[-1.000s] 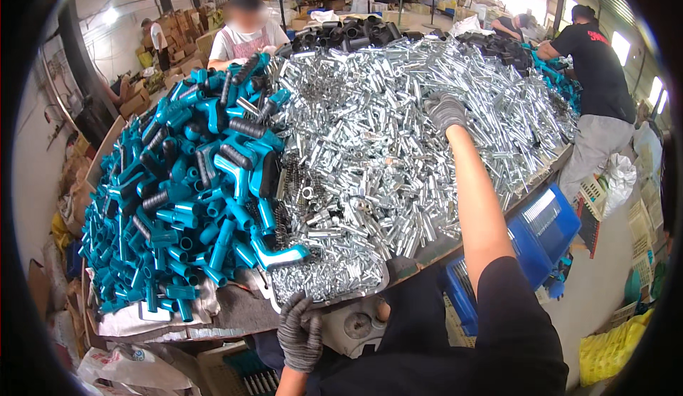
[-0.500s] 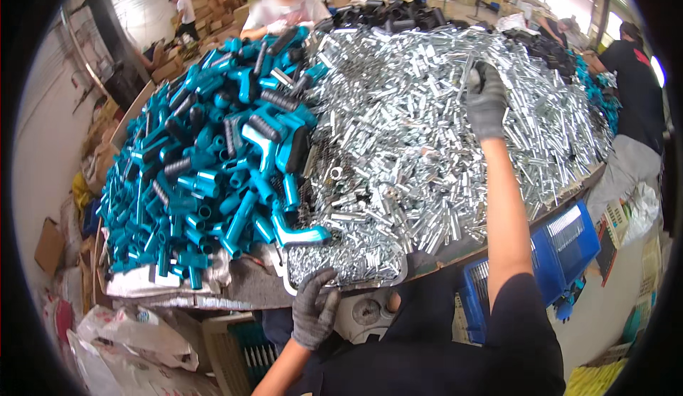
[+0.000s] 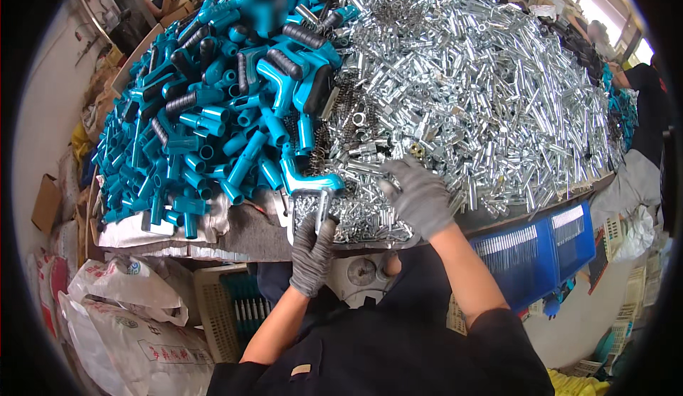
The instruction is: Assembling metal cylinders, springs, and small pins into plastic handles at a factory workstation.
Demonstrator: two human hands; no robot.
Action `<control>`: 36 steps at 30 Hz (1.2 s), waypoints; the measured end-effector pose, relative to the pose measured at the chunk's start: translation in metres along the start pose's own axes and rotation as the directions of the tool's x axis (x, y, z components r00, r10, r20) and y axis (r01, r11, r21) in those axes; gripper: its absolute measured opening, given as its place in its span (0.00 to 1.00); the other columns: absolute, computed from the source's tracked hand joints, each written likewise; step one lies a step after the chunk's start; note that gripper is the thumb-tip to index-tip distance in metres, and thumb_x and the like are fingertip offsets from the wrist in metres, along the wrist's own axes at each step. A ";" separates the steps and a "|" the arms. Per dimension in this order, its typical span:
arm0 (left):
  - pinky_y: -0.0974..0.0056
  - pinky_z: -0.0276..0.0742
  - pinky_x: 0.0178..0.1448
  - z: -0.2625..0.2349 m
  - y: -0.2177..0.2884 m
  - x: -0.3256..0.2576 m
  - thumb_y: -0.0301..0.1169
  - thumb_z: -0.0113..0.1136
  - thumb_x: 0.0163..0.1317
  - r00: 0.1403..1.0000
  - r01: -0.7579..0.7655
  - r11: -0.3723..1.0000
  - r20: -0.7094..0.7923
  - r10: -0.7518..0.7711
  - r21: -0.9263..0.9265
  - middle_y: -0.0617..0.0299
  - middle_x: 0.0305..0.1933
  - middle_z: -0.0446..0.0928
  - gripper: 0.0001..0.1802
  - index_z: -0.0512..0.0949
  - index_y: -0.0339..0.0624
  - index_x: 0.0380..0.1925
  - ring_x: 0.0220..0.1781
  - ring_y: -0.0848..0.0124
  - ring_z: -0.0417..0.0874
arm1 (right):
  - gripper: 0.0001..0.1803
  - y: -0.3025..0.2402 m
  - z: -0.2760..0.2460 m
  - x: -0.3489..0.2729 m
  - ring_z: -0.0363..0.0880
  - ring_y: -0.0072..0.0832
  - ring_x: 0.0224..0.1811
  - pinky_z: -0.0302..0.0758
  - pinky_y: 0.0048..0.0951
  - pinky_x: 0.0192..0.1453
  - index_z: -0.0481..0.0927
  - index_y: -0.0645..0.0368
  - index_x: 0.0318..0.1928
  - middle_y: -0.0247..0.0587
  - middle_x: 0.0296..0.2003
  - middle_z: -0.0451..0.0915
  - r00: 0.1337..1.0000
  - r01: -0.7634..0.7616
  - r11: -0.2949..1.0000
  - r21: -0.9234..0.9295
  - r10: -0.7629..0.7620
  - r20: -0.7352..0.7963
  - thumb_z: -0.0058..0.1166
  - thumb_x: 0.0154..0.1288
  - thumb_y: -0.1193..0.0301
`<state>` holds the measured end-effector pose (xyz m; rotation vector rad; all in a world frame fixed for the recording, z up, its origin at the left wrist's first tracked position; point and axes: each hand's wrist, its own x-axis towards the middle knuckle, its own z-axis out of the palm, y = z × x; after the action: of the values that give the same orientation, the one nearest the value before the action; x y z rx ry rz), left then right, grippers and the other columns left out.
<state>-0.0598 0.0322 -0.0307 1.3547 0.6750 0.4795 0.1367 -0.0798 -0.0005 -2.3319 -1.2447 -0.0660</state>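
Note:
My left hand, in a grey glove, is closed around the lower end of a narrow silver metal piece. The piece stands upright in front of a shallow tray of small metal parts. To its right, my gloved right hand hovers at the edge of a large heap of silver metal parts. Its thumb and fingers are apart, and nothing shows between them. Just beyond the tray lies a teal pistol-shaped housing.
A tall pile of teal housings, some with black grips, fills the table's left side. Blue bins holding rows of metal rods stand below the right edge. White sacks and a beige crate sit at lower left. Another person is at far right.
My right hand has come back from the far part of the metal heap to near the tray. My left hand has risen slightly and now grips a silver piece. The view has tilted down.

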 end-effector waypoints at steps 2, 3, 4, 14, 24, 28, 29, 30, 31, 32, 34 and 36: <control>0.71 0.70 0.44 -0.001 0.002 0.002 0.37 0.56 0.68 0.997 -0.078 0.996 -0.013 0.077 -0.053 0.66 0.41 0.77 0.17 0.75 0.37 0.49 0.41 0.79 0.73 | 0.17 -0.003 0.016 0.014 0.78 0.43 0.42 0.74 0.41 0.50 0.76 0.58 0.48 0.49 0.45 0.78 0.998 0.061 0.992 -0.111 -0.062 -0.013 0.52 0.64 0.60; 0.71 0.70 0.44 -0.004 0.000 0.004 0.37 0.56 0.68 0.997 -0.081 0.995 -0.021 0.080 -0.055 0.66 0.41 0.77 0.17 0.75 0.37 0.49 0.41 0.79 0.73 | 0.18 -0.006 0.023 0.022 0.77 0.44 0.45 0.73 0.41 0.52 0.75 0.60 0.49 0.52 0.48 0.76 0.998 0.034 0.973 -0.226 -0.021 0.062 0.51 0.64 0.62; 0.71 0.70 0.44 -0.005 0.000 0.003 0.37 0.56 0.68 0.996 -0.086 0.995 -0.011 0.086 -0.039 0.65 0.41 0.77 0.17 0.75 0.36 0.50 0.42 0.79 0.72 | 0.19 -0.005 0.030 0.025 0.77 0.44 0.47 0.73 0.41 0.54 0.74 0.61 0.50 0.55 0.51 0.74 0.991 0.012 0.939 -0.343 0.035 0.130 0.50 0.64 0.63; 0.70 0.70 0.37 -0.050 0.034 0.006 0.38 0.60 0.64 0.947 -0.291 0.948 -0.101 0.304 0.126 0.66 0.29 0.76 0.16 0.79 0.35 0.41 0.32 0.80 0.72 | 0.08 -0.022 -0.022 0.002 0.76 0.36 0.38 0.73 0.37 0.43 0.71 0.58 0.44 0.46 0.35 0.74 0.987 -0.002 0.922 0.388 -0.060 0.149 0.49 0.65 0.73; 0.61 0.78 0.35 -0.074 0.090 -0.003 0.37 0.70 0.51 0.843 -0.527 0.467 0.508 0.178 0.710 0.51 0.31 0.82 0.18 0.82 0.39 0.40 0.31 0.60 0.84 | 0.22 -0.009 -0.018 -0.032 0.77 0.35 0.44 0.73 0.35 0.51 0.74 0.58 0.49 0.42 0.40 0.77 0.886 0.056 0.694 0.718 -0.366 0.285 0.60 0.60 0.59; 0.61 0.79 0.38 -0.073 0.093 -0.006 0.35 0.70 0.51 0.826 -0.551 0.470 0.532 0.187 0.690 0.51 0.32 0.82 0.19 0.82 0.40 0.43 0.34 0.58 0.84 | 0.19 -0.014 -0.011 -0.043 0.78 0.36 0.42 0.74 0.34 0.49 0.75 0.57 0.48 0.43 0.39 0.78 0.912 0.152 0.778 0.610 -0.348 0.216 0.61 0.59 0.62; 0.61 0.79 0.39 -0.070 0.098 -0.008 0.34 0.70 0.51 0.835 -0.540 0.441 0.522 0.173 0.717 0.50 0.32 0.82 0.19 0.82 0.40 0.44 0.35 0.57 0.84 | 0.19 -0.016 -0.013 -0.044 0.78 0.36 0.42 0.74 0.34 0.49 0.75 0.57 0.48 0.43 0.39 0.78 0.920 0.143 0.783 0.605 -0.331 0.210 0.61 0.59 0.62; 0.63 0.79 0.40 -0.071 0.101 -0.009 0.34 0.69 0.53 0.852 -0.504 0.434 0.513 0.108 0.746 0.49 0.34 0.82 0.20 0.81 0.38 0.45 0.36 0.61 0.85 | 0.17 -0.020 -0.019 -0.044 0.78 0.29 0.40 0.74 0.31 0.46 0.76 0.56 0.46 0.38 0.37 0.78 0.936 0.075 0.749 0.659 -0.281 0.214 0.61 0.60 0.63; 0.63 0.79 0.40 -0.070 0.101 -0.010 0.34 0.69 0.53 0.847 -0.511 0.431 0.520 0.107 0.744 0.49 0.34 0.82 0.20 0.81 0.38 0.45 0.36 0.61 0.85 | 0.14 -0.023 -0.023 -0.045 0.78 0.23 0.38 0.75 0.28 0.43 0.77 0.55 0.44 0.33 0.35 0.79 0.947 0.008 0.706 0.708 -0.232 0.221 0.62 0.60 0.64; 0.64 0.78 0.41 -0.070 0.099 -0.011 0.35 0.69 0.54 0.883 -0.411 0.570 0.466 0.057 0.711 0.49 0.34 0.82 0.21 0.80 0.37 0.45 0.36 0.64 0.85 | 0.16 -0.025 -0.021 -0.047 0.79 0.29 0.39 0.74 0.31 0.47 0.75 0.56 0.46 0.39 0.35 0.78 0.956 -0.073 0.626 0.776 -0.178 0.233 0.59 0.63 0.62; 0.65 0.78 0.43 -0.064 0.093 -0.012 0.37 0.69 0.55 0.917 -0.223 0.772 0.398 -0.042 0.595 0.50 0.35 0.83 0.23 0.79 0.35 0.48 0.39 0.71 0.84 | 0.16 -0.030 -0.015 -0.052 0.78 0.28 0.39 0.74 0.30 0.47 0.76 0.56 0.46 0.38 0.35 0.78 0.962 -0.071 0.549 0.833 -0.183 0.202 0.59 0.63 0.61; 0.64 0.78 0.44 -0.051 0.088 -0.011 0.39 0.70 0.54 0.884 -0.281 0.727 0.463 -0.057 0.626 0.50 0.36 0.83 0.26 0.78 0.35 0.50 0.39 0.69 0.85 | 0.16 -0.033 -0.012 -0.051 0.78 0.27 0.38 0.73 0.28 0.46 0.76 0.57 0.45 0.37 0.33 0.77 0.934 -0.056 0.452 0.890 -0.292 0.207 0.60 0.62 0.61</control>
<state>-0.0973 0.0763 0.0540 2.1392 0.3697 -0.0351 0.0835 -0.1091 0.0100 -1.3101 -1.1630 0.8036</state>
